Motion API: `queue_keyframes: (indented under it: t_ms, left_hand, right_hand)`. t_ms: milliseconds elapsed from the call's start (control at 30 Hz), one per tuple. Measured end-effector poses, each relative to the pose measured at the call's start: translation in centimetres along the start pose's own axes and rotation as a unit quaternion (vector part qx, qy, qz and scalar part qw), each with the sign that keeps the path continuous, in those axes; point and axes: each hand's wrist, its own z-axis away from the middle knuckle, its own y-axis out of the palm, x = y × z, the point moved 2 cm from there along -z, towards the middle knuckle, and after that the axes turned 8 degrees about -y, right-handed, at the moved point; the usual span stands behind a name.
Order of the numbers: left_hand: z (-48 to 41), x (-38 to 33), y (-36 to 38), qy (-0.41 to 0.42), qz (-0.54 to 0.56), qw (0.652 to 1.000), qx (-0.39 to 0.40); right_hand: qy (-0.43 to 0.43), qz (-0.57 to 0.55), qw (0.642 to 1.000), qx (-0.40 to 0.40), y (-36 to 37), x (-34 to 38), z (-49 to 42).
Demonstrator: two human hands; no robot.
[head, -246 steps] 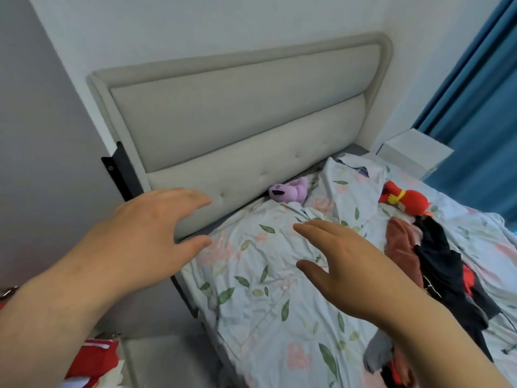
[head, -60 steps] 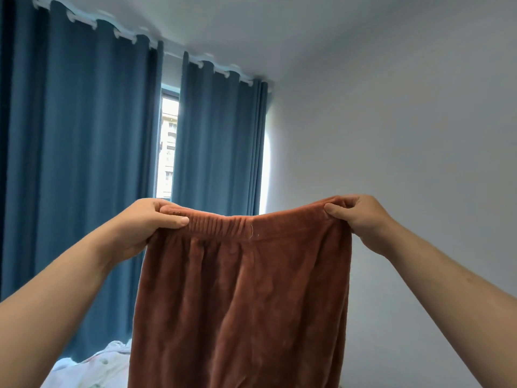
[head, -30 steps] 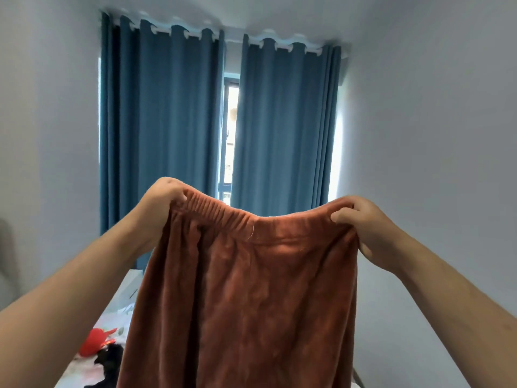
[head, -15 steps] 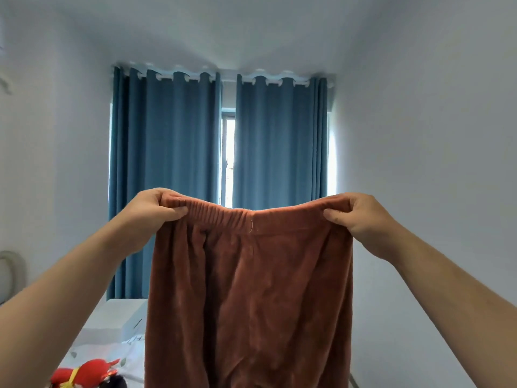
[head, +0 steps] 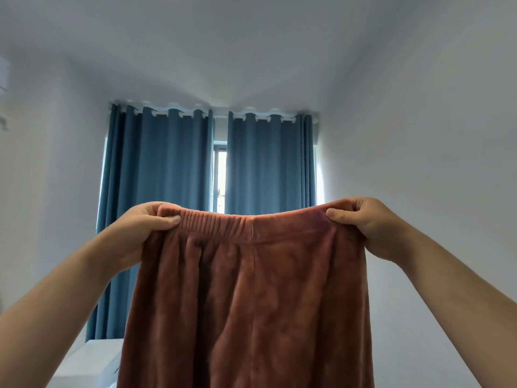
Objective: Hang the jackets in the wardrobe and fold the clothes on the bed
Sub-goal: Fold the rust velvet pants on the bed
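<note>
Holding up your rust-brown fleece trousers (head: 251,303), left hand (head: 140,231) and right hand (head: 369,222) pinching the waistband corners, blue curtains (head: 167,169) behind

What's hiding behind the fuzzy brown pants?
Blue curtains with a bright window gap show above the pants. A white box peeks out beside them. Whatever is directly behind is covered.

Home bedroom, blue curtains (head: 173,219) over window (head: 220,180), white bedside cabinet (head: 92,362)
</note>
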Motion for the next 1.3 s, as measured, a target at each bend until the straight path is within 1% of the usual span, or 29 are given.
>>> queue_keyframes:
  t_ms: [100,200,333,433,533,633,733,800,900,967,1033,1100,1167,1233,1300]
  left_hand:
    - [-0.4,1.9,0.6,-0.022,0.003,1.0,-0.01]
    - [-0.7,5.1,1.4,-0.059,0.013,0.998,-0.023]
    - [-0.8,11.1,2.1,-0.116,0.018,0.993,-0.03]
    - [-0.4,16.8,2.0,-0.161,0.025,0.986,-0.023]
    - [0.8,23.5,1.5,-0.218,0.003,0.976,-0.028]
    - [2.5,30.7,0.4,-0.284,-0.05,0.957,-0.015]
    - [3.5,37.4,-1.0,-0.331,-0.106,0.938,-0.003]
    - [4.0,42.2,-2.0,-0.352,-0.144,0.925,-0.022]
    - [4.6,49.1,-3.0,-0.388,-0.164,0.904,-0.072]
    - [5.1,53.8,-3.4,-0.417,-0.16,0.891,-0.079]
    - [5.5,58.3,-3.4,-0.459,-0.148,0.872,-0.087]
    - [6.1,62.5,-3.4,-0.511,-0.088,0.847,-0.119]
    - [6.8,66.1,-3.1,-0.551,-0.019,0.82,-0.15]
    - [6.9,69.9,-2.8,-0.572,0.036,0.8,-0.175]
    - [7.0,74.0,-2.4,-0.573,0.082,0.795,-0.182]
  right_hand:
    - [0.025,0.003,1.0,0.001,-0.1,-1.9,0.3]
    - [0.064,0.007,0.998,-0.005,0.0,-5.5,1.1]
    - [0.13,0.011,0.991,-0.007,0.2,-12.0,2.9]
    - [0.19,0.021,0.981,0.016,0.6,-17.6,4.9]
    - [0.26,0.035,0.963,0.054,1.7,-23.4,7.7]
    - [0.327,0.06,0.94,0.075,3.6,-29.1,10.9]
    - [0.384,0.092,0.913,0.101,5.6,-34.7,13.3]
    - [0.417,0.126,0.894,0.105,7.2,-38.3,15.0]
    - [0.462,0.16,0.869,0.079,9.6,-43.5,17.6]
    - [0.509,0.161,0.843,0.068,11.1,-47.0,19.7]
    - [0.562,0.135,0.814,0.058,12.4,-50.3,21.9]
    - [0.605,0.076,0.792,0.03,13.7,-53.4,23.7]
    - [0.628,0.014,0.778,-0.013,14.8,-56.2,25.1]
    - [0.633,-0.021,0.772,-0.048,15.5,-59.7,26.7]
    - [0.627,-0.062,0.772,-0.08,16.3,-63.7,28.2]
